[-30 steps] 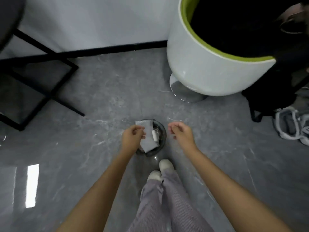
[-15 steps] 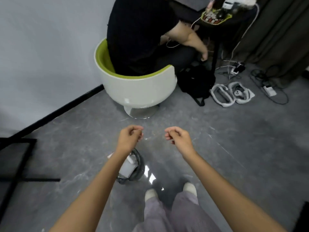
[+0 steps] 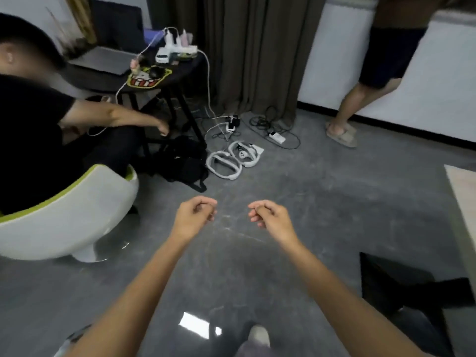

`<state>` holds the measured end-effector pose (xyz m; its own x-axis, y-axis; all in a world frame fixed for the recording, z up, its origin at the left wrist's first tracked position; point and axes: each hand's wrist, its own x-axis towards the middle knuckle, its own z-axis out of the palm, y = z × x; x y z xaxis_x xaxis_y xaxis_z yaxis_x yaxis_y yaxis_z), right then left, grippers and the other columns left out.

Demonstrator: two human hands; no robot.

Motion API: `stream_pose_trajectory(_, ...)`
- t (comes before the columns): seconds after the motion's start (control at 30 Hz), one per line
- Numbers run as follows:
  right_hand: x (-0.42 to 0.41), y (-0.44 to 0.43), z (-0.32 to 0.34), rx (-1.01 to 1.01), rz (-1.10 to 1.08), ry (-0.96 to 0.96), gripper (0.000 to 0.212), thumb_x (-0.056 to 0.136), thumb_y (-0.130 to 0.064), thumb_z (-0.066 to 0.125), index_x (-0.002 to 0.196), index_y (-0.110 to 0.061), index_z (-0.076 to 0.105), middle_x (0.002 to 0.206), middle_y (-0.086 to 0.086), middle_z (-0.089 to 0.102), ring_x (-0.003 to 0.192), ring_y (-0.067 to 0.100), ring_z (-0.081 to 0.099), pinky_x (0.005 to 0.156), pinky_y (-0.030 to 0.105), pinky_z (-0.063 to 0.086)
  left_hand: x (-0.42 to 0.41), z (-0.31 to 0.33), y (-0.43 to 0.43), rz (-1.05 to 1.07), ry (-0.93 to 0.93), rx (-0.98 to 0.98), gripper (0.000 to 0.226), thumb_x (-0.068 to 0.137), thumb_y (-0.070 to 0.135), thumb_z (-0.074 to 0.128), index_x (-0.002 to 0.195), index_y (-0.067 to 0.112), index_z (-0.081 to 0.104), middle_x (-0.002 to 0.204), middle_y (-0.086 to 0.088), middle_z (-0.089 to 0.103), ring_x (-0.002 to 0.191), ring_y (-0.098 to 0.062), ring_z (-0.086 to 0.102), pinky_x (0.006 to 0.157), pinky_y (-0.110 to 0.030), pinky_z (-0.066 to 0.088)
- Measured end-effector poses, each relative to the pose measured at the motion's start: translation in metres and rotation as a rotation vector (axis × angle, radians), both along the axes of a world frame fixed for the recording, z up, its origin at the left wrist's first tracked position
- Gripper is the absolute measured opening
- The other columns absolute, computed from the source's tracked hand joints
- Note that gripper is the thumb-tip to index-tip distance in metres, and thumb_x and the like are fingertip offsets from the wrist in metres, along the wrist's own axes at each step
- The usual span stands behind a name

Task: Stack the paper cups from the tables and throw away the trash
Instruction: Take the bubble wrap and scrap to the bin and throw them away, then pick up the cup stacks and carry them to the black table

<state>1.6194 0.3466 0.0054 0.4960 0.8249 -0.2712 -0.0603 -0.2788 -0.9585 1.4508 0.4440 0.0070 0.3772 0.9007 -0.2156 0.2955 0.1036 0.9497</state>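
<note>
My left hand and my right hand are held out side by side over the grey floor, a short gap between them. The fingers of both are curled in toward the palms, and neither hand holds anything. No paper cup shows in this view. A blurred grey shape at the bottom left edge, beside my left forearm, may be the trash bin; I cannot tell for certain.
A person sits in a white and green tub chair at the left, by a round dark table. A black bag, white ring controllers and cables with a power strip lie ahead. Another person's leg stands far right. A light tabletop edge on a black frame is at the right.
The view has swung up and to the right, away from the small bin with paper in it. My left hand left the bin, and both hands stay curled and hold nothing.
</note>
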Motion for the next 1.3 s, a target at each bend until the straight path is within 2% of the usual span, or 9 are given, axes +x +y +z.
stream_pose_trajectory(0.13, 0.094, -0.031, 0.011, 0.029, -0.138, -0.006, 0.022, 0.096, 0.0, 0.044, 0.087, -0.008, 0.062, 0.066, 0.0, 0.061, 0.047, -0.004, 0.056, 0.049, 0.009, 0.039, 0.116, 0.007, -0.007, -0.148, -0.034, -0.025, 0.029, 0.094, -0.009, 0.051, 0.08, 0.013, 0.064, 0.051, 0.007, 0.063, 0.044, 0.001, 0.057, 0.049, -0.01, 0.045)
stream_pose_trajectory(0.27, 0.172, -0.072, 0.018, 0.049, -0.304, -0.013, 0.025, 0.095, 0.0, 0.045, 0.082, -0.012, 0.063, 0.062, -0.005, 0.063, 0.048, -0.003, 0.056, 0.05, 0.01, 0.041, 0.222, 0.012, -0.023, -0.343, -0.036, -0.04, 0.03, 0.095, -0.006, 0.051, 0.079, 0.017, 0.063, 0.052, 0.008, 0.064, 0.043, 0.002, 0.056, 0.046, -0.008, 0.04)
stream_pose_trajectory(0.4, 0.236, -0.117, 0.021, 0.046, -0.485, -0.029, 0.027, 0.096, -0.003, 0.047, 0.079, -0.015, 0.064, 0.065, -0.002, 0.064, 0.052, -0.001, 0.058, 0.053, 0.013, 0.044, 0.318, 0.018, -0.041, -0.507, -0.047, -0.044, 0.03, 0.094, -0.007, 0.052, 0.078, 0.016, 0.062, 0.049, 0.01, 0.063, 0.042, 0.002, 0.056, 0.045, -0.008, 0.04)
stream_pose_trajectory(0.6, 0.327, -0.167, 0.024, 0.075, -0.773, -0.03, 0.023, 0.096, -0.009, 0.053, 0.077, -0.013, 0.066, 0.057, -0.008, 0.065, 0.054, 0.004, 0.061, 0.058, 0.018, 0.049, 0.458, 0.02, -0.069, -0.761, -0.056, -0.046, 0.03, 0.094, -0.009, 0.05, 0.076, 0.012, 0.062, 0.046, 0.01, 0.062, 0.04, 0.001, 0.055, 0.042, -0.008, 0.038)
stream_pose_trajectory(0.77, 0.399, -0.186, 0.027, 0.071, -1.013, -0.069, 0.024, 0.096, -0.008, 0.051, 0.077, -0.013, 0.065, 0.061, -0.004, 0.064, 0.051, 0.003, 0.057, 0.058, 0.022, 0.045, 0.574, 0.019, -0.088, -0.982, -0.053, -0.025, 0.03, 0.095, -0.004, 0.054, 0.074, 0.015, 0.063, 0.051, 0.008, 0.062, 0.04, 0.002, 0.055, 0.043, -0.009, 0.038)
stream_pose_trajectory(0.93, 0.452, -0.21, 0.03, 0.052, -1.18, -0.014, 0.023, 0.094, -0.005, 0.048, 0.082, -0.01, 0.067, 0.068, 0.003, 0.064, 0.057, 0.009, 0.057, 0.06, 0.02, 0.046, 0.67, 0.021, -0.113, -1.199, -0.024, -0.011, 0.022, 0.095, 0.007, 0.059, 0.079, 0.018, 0.066, 0.064, 0.006, 0.066, 0.05, -0.001, 0.058, 0.05, -0.012, 0.043)
stream_pose_trajectory(1.13, 0.495, -0.255, 0.027, -0.011, -1.349, 0.007, 0.023, 0.094, -0.005, 0.046, 0.086, -0.011, 0.067, 0.072, 0.001, 0.066, 0.057, 0.005, 0.059, 0.059, 0.016, 0.045, 0.75, 0.021, -0.171, -1.382, -0.003, -0.005, 0.024, 0.093, 0.0, 0.058, 0.08, 0.019, 0.066, 0.069, -0.001, 0.065, 0.05, -0.001, 0.059, 0.054, -0.015, 0.045)
stream_pose_trajectory(1.3, 0.536, -0.301, 0.011, -0.037, -1.394, 0.034, 0.023, 0.095, -0.009, 0.047, 0.085, -0.014, 0.067, 0.072, 0.0, 0.067, 0.062, 0.008, 0.06, 0.06, 0.016, 0.046, 0.805, 0.013, -0.224, -1.483, 0.022, 0.012, 0.008, 0.092, 0.008, 0.063, 0.089, 0.014, 0.067, 0.078, -0.001, 0.068, 0.065, -0.008, 0.064, 0.064, -0.019, 0.049)
